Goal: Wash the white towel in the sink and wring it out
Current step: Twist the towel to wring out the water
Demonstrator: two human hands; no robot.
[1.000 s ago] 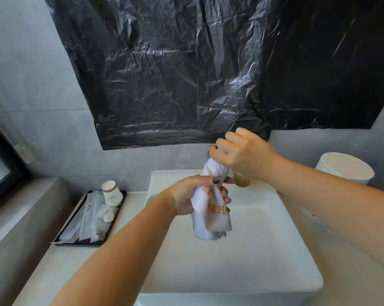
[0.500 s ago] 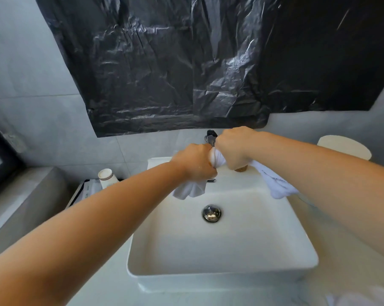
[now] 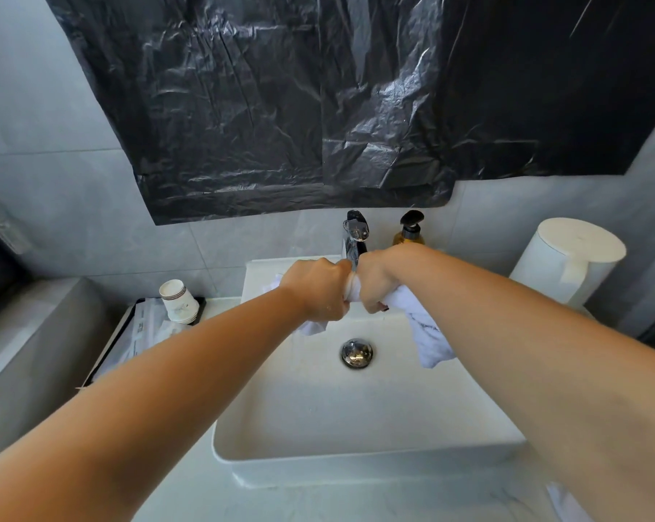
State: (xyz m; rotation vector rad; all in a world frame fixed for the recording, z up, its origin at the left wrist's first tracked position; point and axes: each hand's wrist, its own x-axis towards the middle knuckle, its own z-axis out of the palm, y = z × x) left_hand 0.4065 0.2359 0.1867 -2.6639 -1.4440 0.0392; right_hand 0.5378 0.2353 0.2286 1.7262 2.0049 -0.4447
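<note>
The white towel (image 3: 425, 331) is twisted into a tight roll above the back of the square white sink (image 3: 356, 457). My left hand (image 3: 318, 288) grips its left part, and a short end hangs out below that fist. My right hand (image 3: 374, 282) grips it right beside the left, fists almost touching. A longer tail of towel drops from under my right wrist toward the basin. Below the hands lies the chrome drain plug (image 3: 356, 353). Just behind my knuckles stands the chrome tap (image 3: 355, 235).
An amber soap pump bottle (image 3: 409, 231) stands right of the tap. A white lidded cylinder (image 3: 570, 261) is at the far right. Left of the sink, stacked paper cups (image 3: 178, 301) sit on a black tray (image 3: 130, 333) with packets. Black plastic sheeting (image 3: 318, 99) covers the wall.
The towel went from held upright, right hand above left, to a level twist with both fists side by side. The view dropped, so tap and soap bottle now show behind the hands.
</note>
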